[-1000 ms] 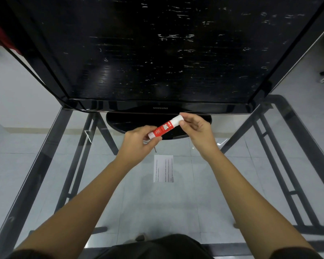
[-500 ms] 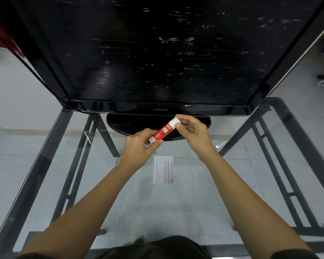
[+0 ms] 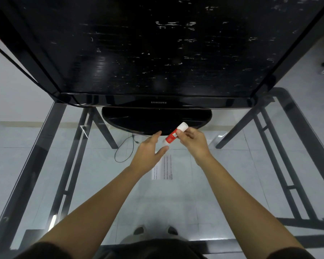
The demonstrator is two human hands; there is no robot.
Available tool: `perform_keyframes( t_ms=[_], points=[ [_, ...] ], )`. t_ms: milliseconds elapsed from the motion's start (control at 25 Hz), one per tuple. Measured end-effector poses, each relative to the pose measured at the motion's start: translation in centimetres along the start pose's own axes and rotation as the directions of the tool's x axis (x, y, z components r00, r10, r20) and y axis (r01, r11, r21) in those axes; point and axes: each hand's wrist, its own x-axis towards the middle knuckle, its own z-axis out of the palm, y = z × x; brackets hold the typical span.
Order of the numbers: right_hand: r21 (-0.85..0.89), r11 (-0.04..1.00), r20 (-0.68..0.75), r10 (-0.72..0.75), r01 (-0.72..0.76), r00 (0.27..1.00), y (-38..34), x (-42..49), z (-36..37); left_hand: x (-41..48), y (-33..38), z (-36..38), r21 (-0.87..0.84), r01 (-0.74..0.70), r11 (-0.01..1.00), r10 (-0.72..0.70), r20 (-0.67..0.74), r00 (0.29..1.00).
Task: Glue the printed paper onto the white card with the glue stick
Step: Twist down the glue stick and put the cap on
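My right hand (image 3: 193,141) grips a red glue stick (image 3: 173,135) around its middle, white cap pointing up and away from me. My left hand (image 3: 148,152) hovers just left of the stick's lower end with fingers spread, holding nothing. Below both hands a white sheet with printed lines (image 3: 166,169) lies flat on the glass table; my left hand covers its upper left corner. I cannot make out a separate white card.
A large black Samsung monitor (image 3: 157,53) fills the far half of the table, its oval base (image 3: 138,122) just beyond my hands. The glass top rests on a dark metal frame (image 3: 51,139). A thin cable (image 3: 123,150) loops at the left.
My left hand has let go of the glue stick and opened. The stick now rests in my right hand alone, which has slid lower onto its body.
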Motion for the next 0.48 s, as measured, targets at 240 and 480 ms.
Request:
perform_keyframes(
  t_ms=[240,480],
  points=[
    [-0.252,0.964,-0.040,-0.095,0.082,0.995,3.8,1.6,-1.2,0.6,-5.5,2.8,0.176,0.137,0.975,-0.160,0.124,0.979],
    [-0.311,0.937,0.011,-0.165,0.160,0.986,6.1,2.4,-1.1,0.0,-9.4,4.5,0.355,0.145,0.924,-0.185,0.083,0.979]
  ],
)
